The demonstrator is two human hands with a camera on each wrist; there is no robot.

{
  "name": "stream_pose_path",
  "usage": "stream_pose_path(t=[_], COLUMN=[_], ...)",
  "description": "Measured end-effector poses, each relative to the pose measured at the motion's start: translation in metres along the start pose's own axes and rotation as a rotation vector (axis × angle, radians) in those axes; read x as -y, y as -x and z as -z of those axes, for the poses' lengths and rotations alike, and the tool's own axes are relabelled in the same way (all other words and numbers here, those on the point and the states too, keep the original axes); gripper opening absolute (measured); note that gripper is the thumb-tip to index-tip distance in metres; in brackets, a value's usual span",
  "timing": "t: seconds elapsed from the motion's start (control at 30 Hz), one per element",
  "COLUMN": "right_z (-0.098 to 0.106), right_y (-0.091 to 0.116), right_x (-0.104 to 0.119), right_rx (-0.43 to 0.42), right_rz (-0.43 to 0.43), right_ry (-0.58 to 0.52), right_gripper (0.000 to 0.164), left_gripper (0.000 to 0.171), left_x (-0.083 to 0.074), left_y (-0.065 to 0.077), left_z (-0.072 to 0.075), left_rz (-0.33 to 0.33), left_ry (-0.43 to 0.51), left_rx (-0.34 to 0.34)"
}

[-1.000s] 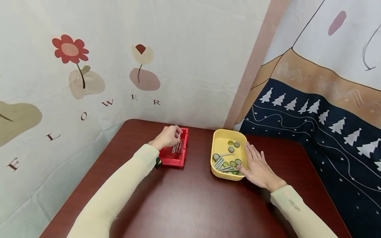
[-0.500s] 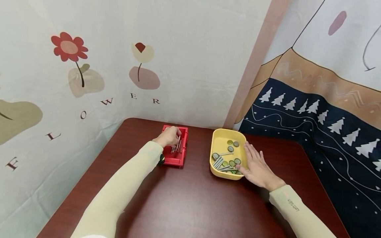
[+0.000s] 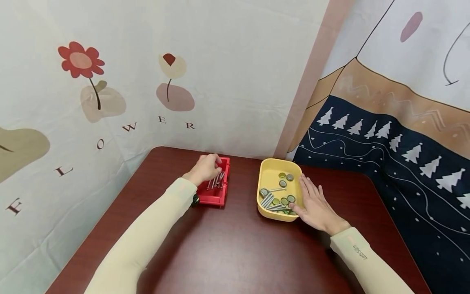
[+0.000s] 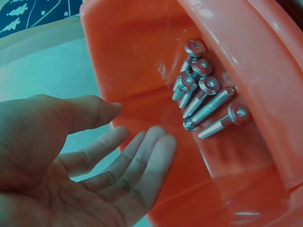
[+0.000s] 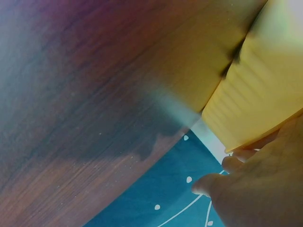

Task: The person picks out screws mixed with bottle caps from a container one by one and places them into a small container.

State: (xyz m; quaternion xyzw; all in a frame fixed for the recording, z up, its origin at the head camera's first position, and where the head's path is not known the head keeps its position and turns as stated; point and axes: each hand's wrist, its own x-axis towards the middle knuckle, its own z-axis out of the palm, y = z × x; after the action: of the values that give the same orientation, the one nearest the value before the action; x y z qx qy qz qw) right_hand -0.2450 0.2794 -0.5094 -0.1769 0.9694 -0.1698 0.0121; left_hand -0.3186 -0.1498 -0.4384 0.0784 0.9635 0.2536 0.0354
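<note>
My left hand [image 3: 205, 168] is over the red bin [image 3: 213, 200]. In the left wrist view the fingers of the left hand [image 4: 102, 172] are spread, with nothing between them and the thumb. Several silver bolts [image 4: 206, 92] lie in a loose cluster on the bin's floor, apart from the fingertips. My right hand [image 3: 317, 207] rests along the right rim of the yellow tub [image 3: 275, 166], its fingers fairly straight. Inside the tub are bottle caps [image 3: 284, 201] and more bolts [image 3: 267, 200]. The right wrist view shows the right hand [image 5: 270, 184] against the tub's outer wall.
Both containers stand on a dark brown table [image 3: 235, 253], the red bin to the left of the yellow tub. A printed cloth [image 3: 238, 81] hangs just behind the table's far edge. To the right hangs dark blue cloth [image 3: 367, 159] with white trees.
A bolt at my left fingertips a second ago was lowered into the red bin and let go. My left hand has then drawn back slightly. The right hand has stayed on the tub's rim.
</note>
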Motion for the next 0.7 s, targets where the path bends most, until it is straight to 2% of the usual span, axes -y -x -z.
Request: stream_pose_path(t=[0.23, 0.43, 0.7], right_z=[-0.003, -0.003, -0.002], right_y=[-0.001, -0.001, -0.001], right_x=[0.0, -0.001, -0.003], right_rx=[-0.001, 0.0, -0.002], right_rz=[0.004, 0.004, 0.013], right_ry=[0.005, -0.002, -0.003], right_gripper=[0.105, 0.105, 0.106], left_gripper=[0.038, 0.048, 0.053], left_x=[-0.013, -0.03, -0.068], left_y=[0.007, 0.009, 0.015], left_z=[0.001, 0.002, -0.004], left_rz=[-0.045, -0.088, -0.184], left_ry=[-0.026, -0.036, -0.084], left_rx=[-0.034, -0.031, -0.019])
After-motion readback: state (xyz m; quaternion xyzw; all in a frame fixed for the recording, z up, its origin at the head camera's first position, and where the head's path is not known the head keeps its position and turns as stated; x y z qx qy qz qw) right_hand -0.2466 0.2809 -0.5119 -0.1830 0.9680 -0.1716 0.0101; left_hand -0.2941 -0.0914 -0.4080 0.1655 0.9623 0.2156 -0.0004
